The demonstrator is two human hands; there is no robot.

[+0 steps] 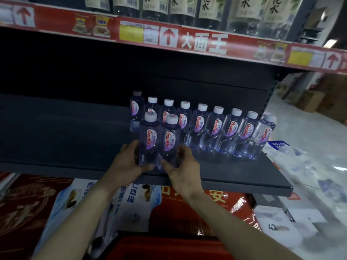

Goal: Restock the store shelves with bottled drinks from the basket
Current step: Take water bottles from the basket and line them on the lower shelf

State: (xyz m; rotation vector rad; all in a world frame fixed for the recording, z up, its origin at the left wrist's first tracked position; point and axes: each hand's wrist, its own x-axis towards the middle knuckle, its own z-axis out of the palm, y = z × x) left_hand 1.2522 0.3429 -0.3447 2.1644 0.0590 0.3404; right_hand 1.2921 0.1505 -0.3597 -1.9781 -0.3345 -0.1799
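Observation:
Two clear water bottles with white caps and red-lettered labels stand side by side near the front of the dark shelf (234,177). My left hand (124,162) grips the base of the left bottle (150,139). The right bottle (170,141) is held at its base by my right hand (183,167). Behind and to the right, a row of several matching bottles (216,128) runs to the shelf's right end. The red basket (169,246) is partly visible at the bottom, between my forearms.
The shelf's left half is bare and dark. An upper shelf with a red price strip (202,42) holds larger bottles (244,12). Boxed goods (187,209) sit below. Plastic-wrapped packs (300,166) and cardboard boxes (311,100) lie on the floor to the right.

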